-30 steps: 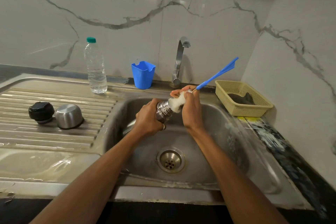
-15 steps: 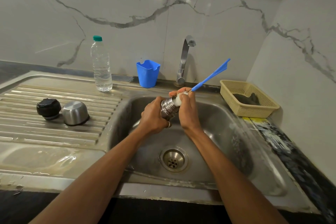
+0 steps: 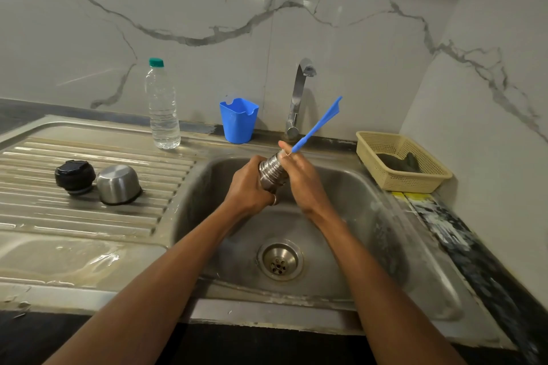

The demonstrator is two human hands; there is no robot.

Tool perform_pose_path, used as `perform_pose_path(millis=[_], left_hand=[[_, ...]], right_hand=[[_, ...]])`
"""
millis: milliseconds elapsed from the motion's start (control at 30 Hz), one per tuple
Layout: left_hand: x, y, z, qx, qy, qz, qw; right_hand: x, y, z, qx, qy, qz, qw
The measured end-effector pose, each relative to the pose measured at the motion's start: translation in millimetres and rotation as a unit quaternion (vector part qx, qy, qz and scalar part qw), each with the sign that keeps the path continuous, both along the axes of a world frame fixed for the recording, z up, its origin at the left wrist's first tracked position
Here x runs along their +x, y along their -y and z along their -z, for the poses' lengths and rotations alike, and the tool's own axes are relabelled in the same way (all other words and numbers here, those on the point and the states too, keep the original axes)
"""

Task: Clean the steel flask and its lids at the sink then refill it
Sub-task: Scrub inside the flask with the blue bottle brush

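The steel flask is held in the air over the sink, tilted so that its ribbed neck points up and away toward the tap. The left hand is wrapped around the flask's body from the left, fingers curled tight on it, with a ring showing on 1 finger. The right hand is closed at the flask's mouth, gripping the brush where it enters. Only the blue handle shows, slanting up and to the right past the tap's base. The brush's working end is hidden by the hand and the flask.

Below the hands, the drain sits in the bottom of the basin.

On the ribbed draining board to the left lie the flask's 2 lids, touching or nearly so: a black lid and, to its right, a steel cup lid standing mouth down.

At the back edge, a clear water bottle with a green cap stands upright, and a blue cup stands between it and the tap.

To the right of the sink, against the wall, is a cream basket with something dark lying in it.
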State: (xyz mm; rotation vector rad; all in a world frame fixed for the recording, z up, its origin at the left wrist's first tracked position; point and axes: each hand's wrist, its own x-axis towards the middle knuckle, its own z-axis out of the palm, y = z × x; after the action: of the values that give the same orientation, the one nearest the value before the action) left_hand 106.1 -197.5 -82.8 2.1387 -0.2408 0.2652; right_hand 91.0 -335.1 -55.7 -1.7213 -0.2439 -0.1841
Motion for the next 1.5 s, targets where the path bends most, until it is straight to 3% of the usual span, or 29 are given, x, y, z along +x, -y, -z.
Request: perform_pose_path(millis=[133, 333, 633, 767, 833, 900, 967, 1033, 1133, 1200, 1333, 1500], left_hand=[[1, -3, 0, 0.01, -0.011, 0.0, 1.0], [1, 0, 3, 0.033, -0.015, 0.04, 0.999], [-1, 3, -1, 0.004, 0.036, 0.028, 0.999], [-2, 7, -1, 0.042, 0.097, 0.035, 0.994], [-3, 6, 0, 0.067, 0.143, 0.031, 0.987], [-3, 6, 1, 0.078, 0.181, 0.022, 0.98], [-3, 7, 1, 0.085, 0.2, 0.014, 0.976], [-3, 8, 2, 0.104, 0.209, 0.015, 0.972], [-4, 9, 3, 0.144, 0.219, 0.006, 0.965], [-6, 9, 4, 0.176, 0.226, -0.009, 0.958], [-9, 9, 4, 0.245, 0.256, -0.014, 0.935], [-9, 12, 4, 0.291, 0.267, 0.002, 0.919]], right_hand=[[-1, 18, -17, 0.033, 0.082, 0.109, 0.99], [-1, 34, -27, 0.137, 0.072, 0.048, 0.987], [-18, 38, -42, 0.046, 0.045, 0.018, 0.998], [-41, 57, -70, 0.027, 0.065, 0.02, 0.997], [-52, 68, -81, 0.01, 0.095, 0.073, 0.993], [-63, 78, -93, -0.07, 0.155, 0.206, 0.964], [-74, 80, -104, -0.198, 0.234, 0.306, 0.901], [-83, 66, -112, -0.328, 0.275, 0.285, 0.857], [-86, 35, -102, -0.576, 0.223, 0.17, 0.768], [-82, 18, -81, -0.65, 0.182, 0.129, 0.726], [-65, 9, -42, -0.688, 0.16, 0.128, 0.696], [-49, 17, -16, -0.657, 0.147, 0.149, 0.724]])
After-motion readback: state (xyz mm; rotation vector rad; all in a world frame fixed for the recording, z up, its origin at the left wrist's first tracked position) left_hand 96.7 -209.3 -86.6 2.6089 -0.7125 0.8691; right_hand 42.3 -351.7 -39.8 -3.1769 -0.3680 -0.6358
